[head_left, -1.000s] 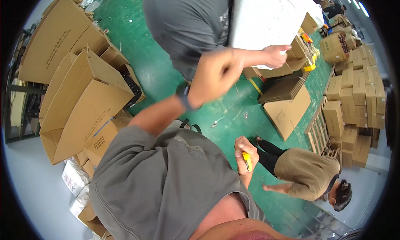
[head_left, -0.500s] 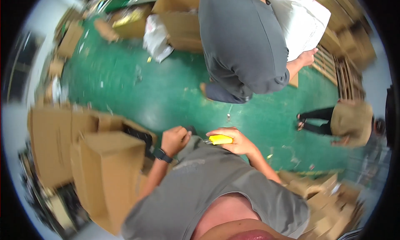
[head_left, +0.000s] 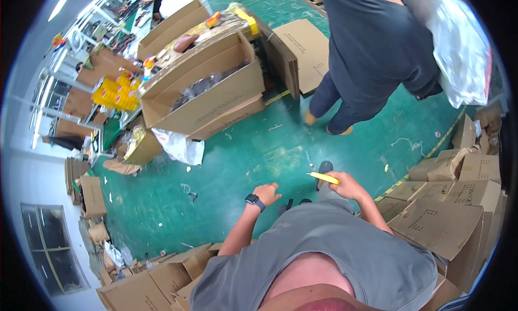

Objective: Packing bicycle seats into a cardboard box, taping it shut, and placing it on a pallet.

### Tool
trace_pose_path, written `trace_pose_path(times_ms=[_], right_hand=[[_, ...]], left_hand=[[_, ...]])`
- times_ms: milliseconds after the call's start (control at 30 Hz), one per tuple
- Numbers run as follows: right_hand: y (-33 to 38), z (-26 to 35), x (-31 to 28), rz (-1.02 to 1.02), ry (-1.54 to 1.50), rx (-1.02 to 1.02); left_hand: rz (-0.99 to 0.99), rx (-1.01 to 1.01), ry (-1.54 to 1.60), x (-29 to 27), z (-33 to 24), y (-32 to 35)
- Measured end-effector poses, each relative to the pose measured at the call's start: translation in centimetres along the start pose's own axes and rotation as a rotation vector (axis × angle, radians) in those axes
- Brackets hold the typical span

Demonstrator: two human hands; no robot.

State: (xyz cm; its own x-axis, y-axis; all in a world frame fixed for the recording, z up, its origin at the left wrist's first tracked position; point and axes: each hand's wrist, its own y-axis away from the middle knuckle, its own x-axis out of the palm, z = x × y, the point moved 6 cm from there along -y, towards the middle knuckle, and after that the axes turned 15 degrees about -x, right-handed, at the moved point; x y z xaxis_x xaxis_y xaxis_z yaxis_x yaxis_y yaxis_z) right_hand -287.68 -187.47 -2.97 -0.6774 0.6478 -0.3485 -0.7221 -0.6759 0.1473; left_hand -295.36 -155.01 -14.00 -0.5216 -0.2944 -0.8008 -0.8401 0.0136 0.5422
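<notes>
The right hand [head_left: 345,186] is clenched round a yellow utility knife [head_left: 324,177], whose tip points toward the person's left, out over the green floor [head_left: 243,160]. The left hand [head_left: 268,194] holds nothing — its fingers are loosely curled and released, a dark wristwatch [head_left: 254,201] on the wrist. The two hands sit near each other, apart, just ahead of the person's grey shirt [head_left: 334,246].

A second person in dark clothing [head_left: 372,52] stands at the far side of the floor, carrying a white plastic bag [head_left: 458,52]. A large open cardboard box [head_left: 205,90] stands toward the far left edge of the floor, a flat cardboard sheet [head_left: 307,46] beside it. Stacked cartons [head_left: 448,203] line the right edge — more cartons [head_left: 145,284] crowd the near left corner.
</notes>
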Motion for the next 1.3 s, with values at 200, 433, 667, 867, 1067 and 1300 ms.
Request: trace_pose_path(times_ms=[200,433,667,867,1067,1300], right_hand=[[-4.0,-11.3,-17.0,-0.184,-0.032,0.125],[-18.7,-20.3,-40.9,-0.443,-0.597,0.190],[-45.8,-23.6,-52.5,-0.263,-0.025,-0.258],[-64.2,-37.3,-66.6,0.062,0.319,-0.260],[-72.0,-72.6,-78.5,-0.121,-0.074,0.426],[-81.9,-111.0,-86.7,0.239,0.132,0.601]], left_hand=[[0.120,0.043,-0.122,-5.2,-9.0,-19.4],[0.034,0.037,0.639,-18.7,-27.9,-41.6],[0.373,0.062,1.303,-29.0,-42.5,-66.1],[-0.330,-0.522,0.924,-40.0,-33.5,-92.7],[-1.262,-1.006,0.055,-41.5,-16.2,-109.5],[-1.017,-1.478,0.162,-27.8,-15.7,-118.0]])
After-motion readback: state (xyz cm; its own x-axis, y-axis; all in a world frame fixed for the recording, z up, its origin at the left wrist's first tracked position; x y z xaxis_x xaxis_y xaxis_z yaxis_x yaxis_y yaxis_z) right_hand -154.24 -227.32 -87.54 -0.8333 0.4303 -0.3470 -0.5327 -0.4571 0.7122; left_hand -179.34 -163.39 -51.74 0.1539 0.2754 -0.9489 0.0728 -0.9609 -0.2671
